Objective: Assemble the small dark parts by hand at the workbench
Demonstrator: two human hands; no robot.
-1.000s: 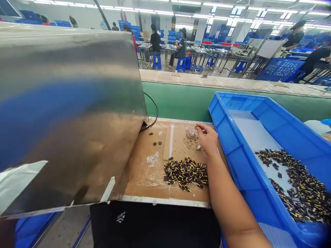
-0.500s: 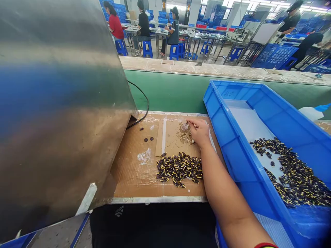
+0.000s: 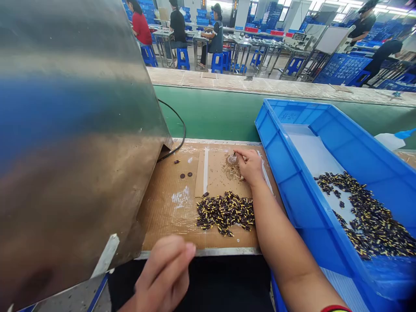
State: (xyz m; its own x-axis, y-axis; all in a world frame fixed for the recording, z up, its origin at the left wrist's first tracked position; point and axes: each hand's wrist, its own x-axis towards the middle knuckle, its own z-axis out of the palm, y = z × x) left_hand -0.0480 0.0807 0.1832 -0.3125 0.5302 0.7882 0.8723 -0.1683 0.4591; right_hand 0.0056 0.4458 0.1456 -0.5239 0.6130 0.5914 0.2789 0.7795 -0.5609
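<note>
My right hand reaches over a cardboard pad, its thumb and forefinger pinching a small dark part. The part is just above a clear round piece on the pad, and I cannot tell whether they touch. My left hand is slightly blurred near the bench's front edge, fingers curled and closed; whatever may be inside is hidden. Between the hands lies a heap of small dark parts with yellow ends. One dark disc and another beside it lie left of the pad.
A blue bin with many more dark-and-yellow parts stands at the right. A large metal housing fills the left side, with a black cable by it. Behind the bench runs a green panel; people sit farther off.
My left hand has come into view from below, at the bench's front edge. The right hand stays over the clear round piece, still pinching the small part. The view has shifted slightly.
</note>
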